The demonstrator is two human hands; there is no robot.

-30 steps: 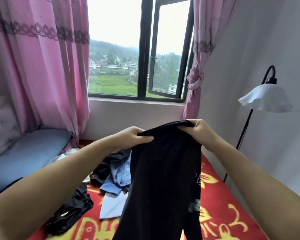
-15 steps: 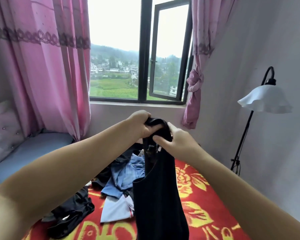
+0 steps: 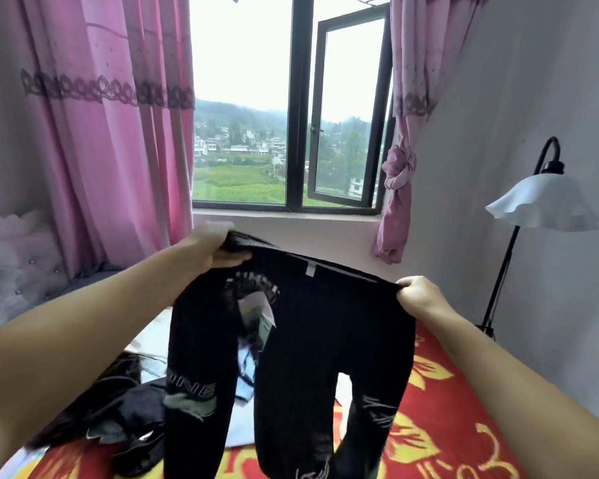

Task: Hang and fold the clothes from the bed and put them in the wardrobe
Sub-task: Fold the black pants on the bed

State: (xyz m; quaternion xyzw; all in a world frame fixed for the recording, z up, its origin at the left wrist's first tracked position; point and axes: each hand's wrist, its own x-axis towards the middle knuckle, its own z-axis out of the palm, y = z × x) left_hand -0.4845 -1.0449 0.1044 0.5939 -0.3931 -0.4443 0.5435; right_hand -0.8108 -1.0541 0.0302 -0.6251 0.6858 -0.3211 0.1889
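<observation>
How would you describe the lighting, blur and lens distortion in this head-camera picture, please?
Head view: the sky through the window is blown out white, backlighting the room. The black trousers, held by the left hand and right hand, show little detail, and their lower prints are smeared by motion blur. Wide-angle distortion bends the window frame and pink curtain near the edges.

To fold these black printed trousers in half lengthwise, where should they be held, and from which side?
Keep hold of the black ribbed trousers with pale lettering at the two ends of the waistband, where the left hand and right hand grip it from above. The band is stretched flat and both legs hang free over the red flowered bedspread, so bringing the corners together should stack the legs.
</observation>
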